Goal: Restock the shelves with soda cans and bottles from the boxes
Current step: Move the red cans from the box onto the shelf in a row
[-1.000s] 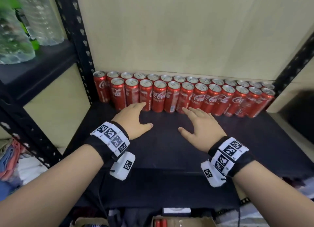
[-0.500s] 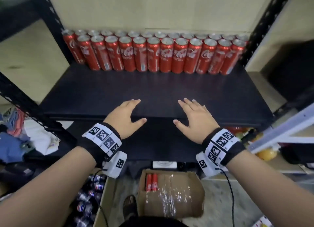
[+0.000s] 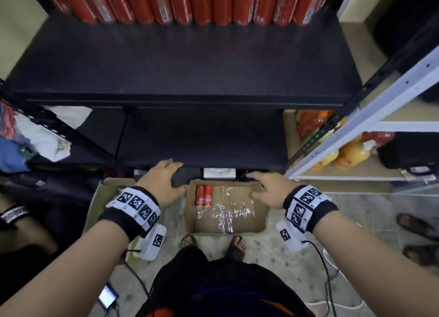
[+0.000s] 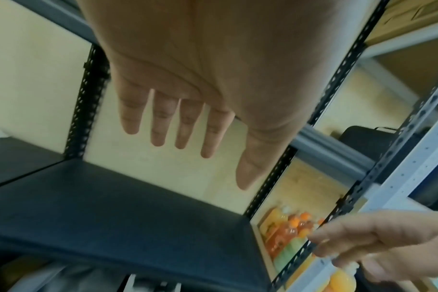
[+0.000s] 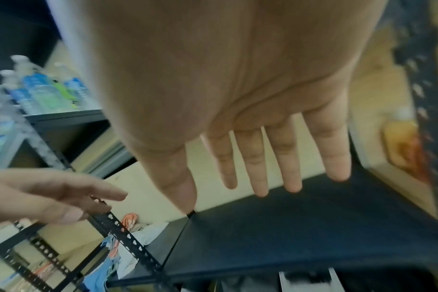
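Two red cans (image 3: 204, 195) lay in the box's (image 3: 257, 224) far-left corner. Both hands, left hand (image 3: 164, 184) and right hand (image 3: 267, 190), hung spread and empty; best take one can each, gripping mid-body.

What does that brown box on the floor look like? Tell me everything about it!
The cardboard box is brown, open at the top and sits on the floor below the black shelf, just ahead of the person's feet. Crinkled clear plastic wrap shines inside it. Two red soda cans lie side by side in its far left corner; the rest looks empty. The left hand and right hand hover above its far corners, open; whether they touch it is unclear.
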{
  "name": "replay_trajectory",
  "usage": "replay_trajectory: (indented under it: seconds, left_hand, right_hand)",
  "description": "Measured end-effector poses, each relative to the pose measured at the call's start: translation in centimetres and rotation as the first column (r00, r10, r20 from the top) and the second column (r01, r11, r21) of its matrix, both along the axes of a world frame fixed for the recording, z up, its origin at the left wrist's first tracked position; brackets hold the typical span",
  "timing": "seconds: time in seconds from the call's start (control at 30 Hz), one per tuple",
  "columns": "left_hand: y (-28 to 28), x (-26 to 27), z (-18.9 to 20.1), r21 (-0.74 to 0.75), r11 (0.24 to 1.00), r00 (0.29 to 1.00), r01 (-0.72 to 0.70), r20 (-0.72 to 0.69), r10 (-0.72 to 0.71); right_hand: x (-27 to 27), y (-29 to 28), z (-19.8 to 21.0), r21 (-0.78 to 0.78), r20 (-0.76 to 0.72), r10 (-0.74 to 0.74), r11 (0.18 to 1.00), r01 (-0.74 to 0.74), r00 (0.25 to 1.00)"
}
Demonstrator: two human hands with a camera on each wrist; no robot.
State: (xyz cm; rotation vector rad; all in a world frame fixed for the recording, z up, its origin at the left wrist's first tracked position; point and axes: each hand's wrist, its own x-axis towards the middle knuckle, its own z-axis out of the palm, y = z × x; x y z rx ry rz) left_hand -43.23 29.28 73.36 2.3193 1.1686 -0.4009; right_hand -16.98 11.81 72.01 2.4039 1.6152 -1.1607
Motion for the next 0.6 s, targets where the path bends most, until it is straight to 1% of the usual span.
replay_trajectory:
  seconds: [0.03,0.1,0.23,0.37,0.53,0.6]
  left_hand:
    - [-0.3,-0.5,-1.2,-0.028,1.000,0.999,-0.009,-0.039,0.008]
    - [-0.4,-1.3,-3.3,-0.065,0.998,0.993,-0.018,-0.113,0.010]
    - [-0.2,-2.8,-8.0,-0.136,0.991,0.960,-0.008,-0.278,-0.031]
    - [0.0,-4.1,-13.3,-0.248,0.964,0.925,-0.101,-0.381,-0.001]
    - [-1.0,-7.3,-21.5,-0.347,0.917,0.857,-0.198,-0.515,-0.010]
    - [-1.9,-7.8,-24.6,-0.397,0.885,0.845,-0.244,-0.535,-0.007]
  right_hand:
    - [-0.4,-0.8,-0.8,-0.053,-0.039,-0.016,0.999,0.014,0.999]
    - [-1.0,-2.1,-2.4,-0.106,-0.079,-0.057,0.993,0.049,0.995]
    - [-2.1,-3.9,-7.4,-0.197,-0.084,-0.176,0.968,0.157,0.981]
    - [-3.1,-5.2,-12.6,-0.290,-0.114,-0.257,0.932,0.215,0.960]
    - [-5.2,-6.5,-17.8,-0.357,-0.069,-0.366,0.878,0.319,0.928]
    - [-6.4,-7.1,-20.4,-0.382,-0.076,-0.407,0.855,0.350,0.910]
